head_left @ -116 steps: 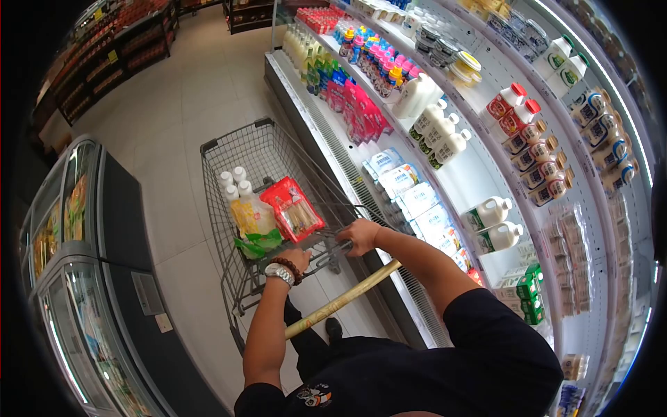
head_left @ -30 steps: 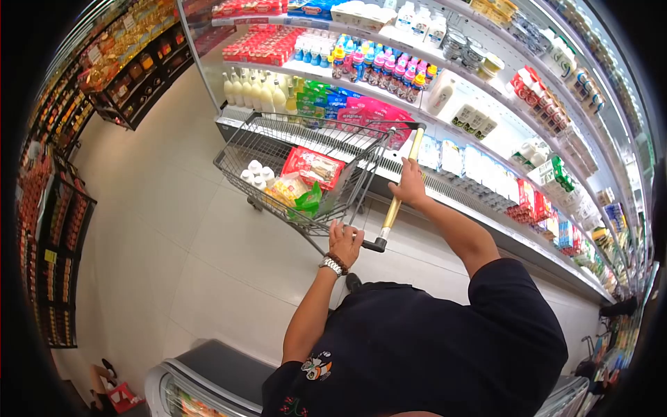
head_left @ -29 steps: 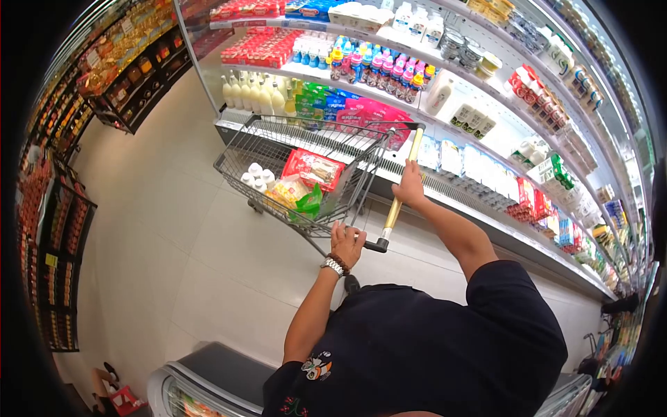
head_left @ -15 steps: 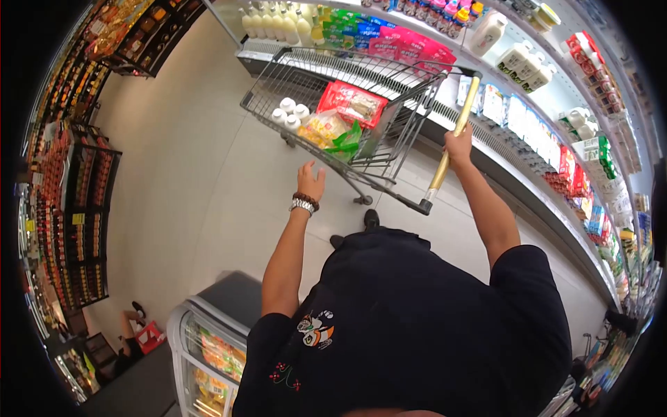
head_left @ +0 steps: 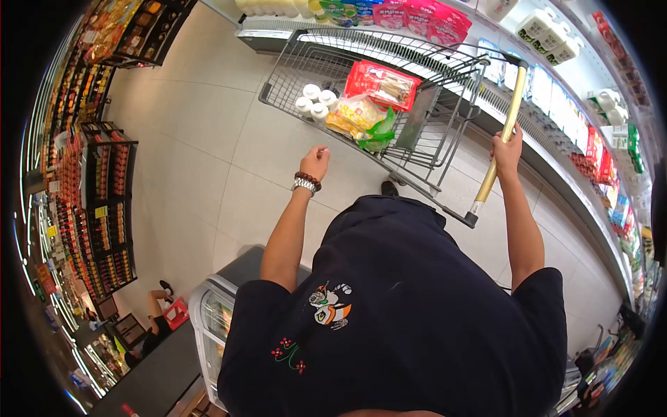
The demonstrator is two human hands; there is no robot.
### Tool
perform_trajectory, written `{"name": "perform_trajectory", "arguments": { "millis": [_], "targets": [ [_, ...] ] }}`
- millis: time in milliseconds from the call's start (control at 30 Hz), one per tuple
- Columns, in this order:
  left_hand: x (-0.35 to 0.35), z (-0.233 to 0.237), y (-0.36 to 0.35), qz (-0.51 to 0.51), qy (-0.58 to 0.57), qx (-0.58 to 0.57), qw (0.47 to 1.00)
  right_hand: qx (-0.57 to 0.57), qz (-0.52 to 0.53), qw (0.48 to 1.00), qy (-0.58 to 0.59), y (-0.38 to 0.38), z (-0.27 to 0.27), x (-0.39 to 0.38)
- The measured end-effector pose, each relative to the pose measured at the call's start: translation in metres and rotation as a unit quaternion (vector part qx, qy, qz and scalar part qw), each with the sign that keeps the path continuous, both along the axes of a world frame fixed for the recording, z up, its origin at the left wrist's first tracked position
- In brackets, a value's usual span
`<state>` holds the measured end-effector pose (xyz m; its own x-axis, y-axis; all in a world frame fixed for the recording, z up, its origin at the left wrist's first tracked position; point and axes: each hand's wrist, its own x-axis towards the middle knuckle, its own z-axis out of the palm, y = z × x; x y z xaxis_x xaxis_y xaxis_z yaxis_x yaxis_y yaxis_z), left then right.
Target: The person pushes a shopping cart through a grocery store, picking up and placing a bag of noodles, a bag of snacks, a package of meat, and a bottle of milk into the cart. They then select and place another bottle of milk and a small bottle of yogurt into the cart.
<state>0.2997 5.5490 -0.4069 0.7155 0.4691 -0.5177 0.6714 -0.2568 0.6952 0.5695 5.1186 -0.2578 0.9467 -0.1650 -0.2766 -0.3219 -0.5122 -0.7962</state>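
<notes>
My right hand (head_left: 508, 149) is wrapped round the yellow handle (head_left: 515, 104) of a wire shopping cart (head_left: 292, 76). In the cart lie several white-capped bottles (head_left: 312, 92), a red packet (head_left: 368, 76) with a clear window, and a clear yellow bag (head_left: 356, 113) of food. A green plastic bag (head_left: 379, 133) sits beside the yellow one, against the near side. My left hand (head_left: 315, 162) hangs in the air on the near side of the cart, apart from it, its fingers curled in with nothing visible in them. A beaded bracelet and a metal watch band circle that wrist.
A refrigerated shelf (head_left: 542, 146) runs close along the cart's far side and to the right, with pink pouches (head_left: 417, 17) and white jugs (head_left: 545, 31). Display racks (head_left: 104, 201) line the left. A freezer case (head_left: 208, 313) stands near my left elbow; a seated person (head_left: 156, 330) is beyond.
My left hand has gone from spread fingers to curled ones. The cart and my right hand on its handle appear further right in view, and the shelf has shifted as my view moved.
</notes>
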Motion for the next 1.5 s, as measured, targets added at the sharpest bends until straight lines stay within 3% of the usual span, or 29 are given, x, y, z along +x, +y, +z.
{"name": "perform_trajectory", "arguments": {
  "millis": [100, 200, 300, 467, 633, 733, 833, 933, 1067, 1167, 1267, 1367, 1433, 1500],
  "targets": [
    [0.034, 0.006, 0.036, 0.022, -0.007, -0.015, 1.000, -0.021, 0.006, 1.000, -0.001, 0.010, 0.018, 0.002],
    [0.065, 0.011, 0.071, -0.008, -0.010, 0.063, 0.998, -0.014, 0.002, 1.000, 0.004, 0.013, 0.022, 0.000],
    [0.101, 0.013, 0.104, -0.086, 0.032, 0.106, 0.990, -0.030, -0.003, 1.000, 0.003, 0.013, 0.021, 0.003],
    [0.152, -0.029, 0.159, -0.217, 0.094, 0.156, 0.959, -0.062, -0.022, 0.998, 0.006, 0.020, 0.017, -0.001],
    [0.193, -0.110, 0.204, -0.371, 0.089, 0.192, 0.904, -0.214, -0.041, 0.974, 0.065, 0.019, 0.013, -0.009],
    [0.224, -0.165, 0.220, -0.433, 0.114, 0.188, 0.874, -0.361, -0.050, 0.923, 0.123, 0.044, 0.012, -0.021],
    [0.239, -0.216, 0.229, -0.489, 0.116, 0.169, 0.848, -0.475, -0.047, 0.873, 0.098, 0.035, -0.002, -0.052],
    [0.244, -0.259, 0.233, -0.545, 0.116, 0.145, 0.818, -0.470, -0.119, 0.859, 0.165, 0.078, 0.007, -0.046],
    [0.250, -0.299, 0.234, -0.583, 0.045, 0.123, 0.802, -0.538, -0.109, 0.819, 0.166, 0.049, -0.009, -0.051],
    [0.270, -0.287, 0.258, -0.486, 0.070, 0.034, 0.870, -0.552, -0.107, 0.811, 0.160, 0.063, -0.003, -0.049],
    [0.309, -0.261, 0.297, -0.356, 0.010, -0.015, 0.934, -0.545, -0.118, 0.812, 0.173, 0.065, -0.003, -0.050],
    [0.359, -0.240, 0.332, -0.286, -0.050, -0.084, 0.953, -0.539, -0.124, 0.816, 0.169, 0.072, -0.002, -0.047],
    [0.405, -0.166, 0.340, -0.221, 0.054, -0.246, 0.942, -0.531, -0.122, 0.823, 0.162, 0.066, 0.000, -0.047],
    [0.442, -0.126, 0.335, -0.204, 0.014, -0.308, 0.929, -0.496, -0.124, 0.847, 0.147, 0.056, -0.005, -0.050]
  ]
}}
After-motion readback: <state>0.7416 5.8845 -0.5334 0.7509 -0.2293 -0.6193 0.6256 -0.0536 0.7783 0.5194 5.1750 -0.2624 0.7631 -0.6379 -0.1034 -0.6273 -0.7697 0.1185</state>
